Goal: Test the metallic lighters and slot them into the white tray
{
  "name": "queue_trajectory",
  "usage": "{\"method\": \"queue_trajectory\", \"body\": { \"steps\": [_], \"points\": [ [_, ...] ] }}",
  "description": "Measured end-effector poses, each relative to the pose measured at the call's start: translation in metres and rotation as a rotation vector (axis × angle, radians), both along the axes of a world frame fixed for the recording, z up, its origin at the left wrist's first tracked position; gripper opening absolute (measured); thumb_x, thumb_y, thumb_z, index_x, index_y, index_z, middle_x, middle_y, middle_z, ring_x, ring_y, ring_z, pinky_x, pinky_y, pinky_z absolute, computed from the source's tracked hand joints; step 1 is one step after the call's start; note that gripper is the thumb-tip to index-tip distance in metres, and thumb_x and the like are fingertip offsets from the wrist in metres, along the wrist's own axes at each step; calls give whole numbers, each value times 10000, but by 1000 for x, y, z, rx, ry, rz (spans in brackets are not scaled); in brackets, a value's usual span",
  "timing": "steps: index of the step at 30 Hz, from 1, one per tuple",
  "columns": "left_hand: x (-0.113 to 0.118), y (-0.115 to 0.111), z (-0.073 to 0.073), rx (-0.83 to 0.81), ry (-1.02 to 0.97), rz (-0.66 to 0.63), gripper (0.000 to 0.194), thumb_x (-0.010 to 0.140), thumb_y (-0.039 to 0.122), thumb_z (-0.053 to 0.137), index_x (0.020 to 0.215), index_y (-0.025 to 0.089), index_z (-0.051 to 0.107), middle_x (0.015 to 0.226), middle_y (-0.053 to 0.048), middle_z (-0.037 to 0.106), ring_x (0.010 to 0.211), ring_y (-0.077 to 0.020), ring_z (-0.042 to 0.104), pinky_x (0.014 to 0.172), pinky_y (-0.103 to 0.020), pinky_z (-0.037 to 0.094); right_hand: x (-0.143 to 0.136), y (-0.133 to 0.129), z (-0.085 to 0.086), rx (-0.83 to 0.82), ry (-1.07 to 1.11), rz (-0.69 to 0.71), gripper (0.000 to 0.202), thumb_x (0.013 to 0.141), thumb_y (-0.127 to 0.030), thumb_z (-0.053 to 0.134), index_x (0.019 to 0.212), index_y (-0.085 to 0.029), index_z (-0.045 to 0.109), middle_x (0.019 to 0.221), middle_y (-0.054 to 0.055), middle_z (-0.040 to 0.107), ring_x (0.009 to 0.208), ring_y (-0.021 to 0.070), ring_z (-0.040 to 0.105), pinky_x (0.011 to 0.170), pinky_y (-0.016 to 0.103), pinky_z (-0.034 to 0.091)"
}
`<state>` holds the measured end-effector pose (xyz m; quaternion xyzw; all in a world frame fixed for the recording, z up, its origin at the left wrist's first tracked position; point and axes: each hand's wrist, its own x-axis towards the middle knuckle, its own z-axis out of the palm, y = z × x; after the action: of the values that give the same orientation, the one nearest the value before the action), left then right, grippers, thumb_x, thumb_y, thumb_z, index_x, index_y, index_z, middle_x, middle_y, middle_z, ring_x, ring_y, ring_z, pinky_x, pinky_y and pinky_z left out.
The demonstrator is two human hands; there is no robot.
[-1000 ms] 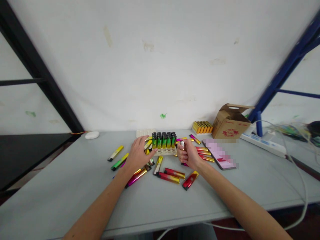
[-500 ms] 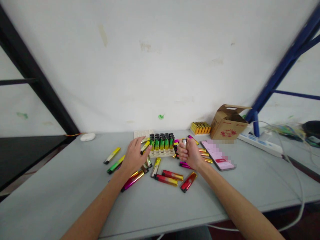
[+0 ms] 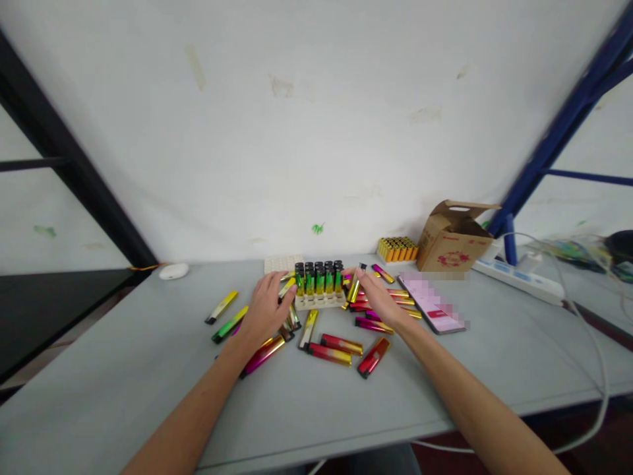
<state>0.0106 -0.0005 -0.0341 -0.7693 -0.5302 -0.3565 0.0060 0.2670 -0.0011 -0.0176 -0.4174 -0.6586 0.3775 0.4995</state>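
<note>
1. Bench point(image 3: 316, 409): grey, smooth top, pushed up to the wall.
2. Wall point(image 3: 316, 132): white, scuffed, with tan patches and a small green mark point(image 3: 317, 228) low at centre.
3. Black frame point(image 3: 89, 158): slanting, left side. Blue frame point(image 3: 548, 132): slanting, right side.
4. Rack point(image 3: 320, 303): pale, mid-bench; green lighters point(image 3: 320, 284) upright in its rear rows, front holes bare.
5. Left hand point(image 3: 262, 310): just beside the rack's left end, fingers apart; whether they touch it, cannot tell.
6. Right hand point(image 3: 378, 300): fingers clamped on one gold lighter point(image 3: 354, 289), tilted, black end up, just right of the rack.
7. Red lighters point(image 3: 330, 354): lying in front of the rack, other loose ones in yellow, green and purple to both sides.
8. White tray point(image 3: 283, 264): behind the rack, near the wall.
9. Orange lighters point(image 3: 398, 251): packed upright, rear right, beside an open carton point(image 3: 452, 244).
10. Phone point(image 3: 430, 303): flat, screen up, partly blurred.
11. Power strip point(image 3: 519, 284): white, far right; white cable point(image 3: 601, 369) looping past the bench edge.
12. White case point(image 3: 174, 271): rear left.
</note>
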Motion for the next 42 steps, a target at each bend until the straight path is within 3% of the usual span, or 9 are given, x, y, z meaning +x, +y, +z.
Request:
{"method": "queue_trajectory", "body": {
  "steps": [3,6,10,19,22,26,30,35,42],
  "points": [
    [0,1,0,10,-3,-1,387,948,396,383,1225,160,516,1207,-128,568,1168,-265,496,1038,-464,383,1,-1,0,101,-83,-30,427,932,-519,376,1046,-205,642,1038,57,637,1053,214,548,994,379,377],
    [-1,1,1,24,-8,-3,365,939,387,394,1176,152,542,1178,-128,584,1143,-265,515,1032,-457,391,0,-2,2,123,-83,6,424,909,-500,453,1139,-182,614,886,37,631,820,184,575,780,326,468],
    [-3,5,-1,36,12,-4,318,923,376,417,1092,162,581,1114,-119,614,1083,-263,549,996,-451,422,-1,-1,1,98,-53,99,383,855,-440,577,1128,-171,606,741,3,590,659,145,532,613,269,436],
    [-2,0,4,99,-8,-42,247,922,326,422,976,178,612,1004,-90,660,988,-232,587,925,-407,464,-3,6,-9,100,-40,-22,251,755,-366,684,902,-166,649,837,49,672,734,169,613,660,291,492],
    [0,-2,5,123,-9,-47,229,918,300,421,933,178,615,956,-83,667,946,-227,594,894,-395,475,-2,6,-9,102,-85,-30,246,757,-358,677,908,-165,658,833,53,690,748,176,635,676,301,502],
    [0,-2,4,115,6,-18,213,900,284,435,925,179,618,952,-87,671,951,-235,594,893,-401,475,-1,4,-7,124,-99,-93,370,770,-346,658,1094,-185,582,796,25,682,752,177,651,665,299,512],
    [-1,-2,5,131,-20,42,210,883,265,429,913,190,623,947,-80,682,942,-230,606,906,-397,474,-1,1,-6,161,-136,-115,305,788,-323,642,1054,-197,563,819,34,690,793,187,667,669,300,519],
    [-8,3,2,48,25,108,238,855,281,442,946,185,640,989,-97,673,981,-257,599,936,-429,463,-2,2,-11,204,-191,-164,266,806,-332,628,1027,-209,546,830,33,692,784,199,672,707,331,515],
    [-14,9,-4,-74,143,190,281,853,329,463,946,167,674,1036,-120,681,1010,-291,597,953,-448,449,2,4,-14,257,-473,-249,159,812,-350,635,874,-205,618,866,49,698,798,209,639,771,347,466]
  ]
}}
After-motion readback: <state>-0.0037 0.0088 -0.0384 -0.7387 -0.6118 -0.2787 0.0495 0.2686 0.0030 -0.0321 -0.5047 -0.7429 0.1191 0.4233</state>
